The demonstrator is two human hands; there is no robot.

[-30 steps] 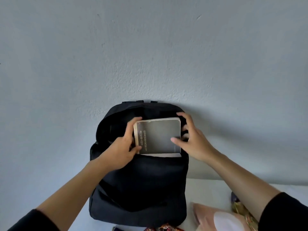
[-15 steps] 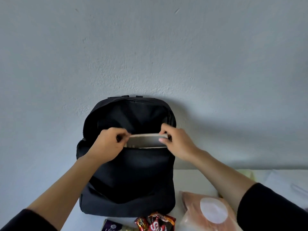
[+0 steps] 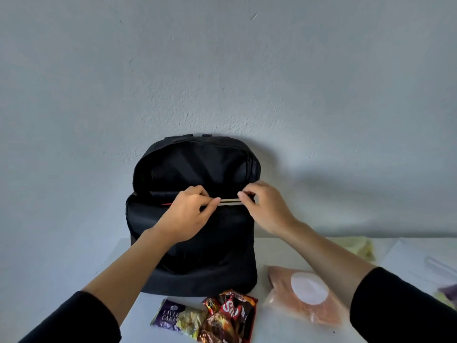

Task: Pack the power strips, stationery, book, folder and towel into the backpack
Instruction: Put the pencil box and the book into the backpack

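Left grip (image 3: pixel 188 214) and right grip (image 3: pixel 267 209) pinch the book (image 3: pixel 230 202) at the backpack (image 3: pixel 197 243) mouth; uneven pushing could jam it crooked.

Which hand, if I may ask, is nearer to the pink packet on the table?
Right. The right hand pinches the book at the backpack opening, beyond and left of the pink packet; the left hand grips the book's other end, farther left.
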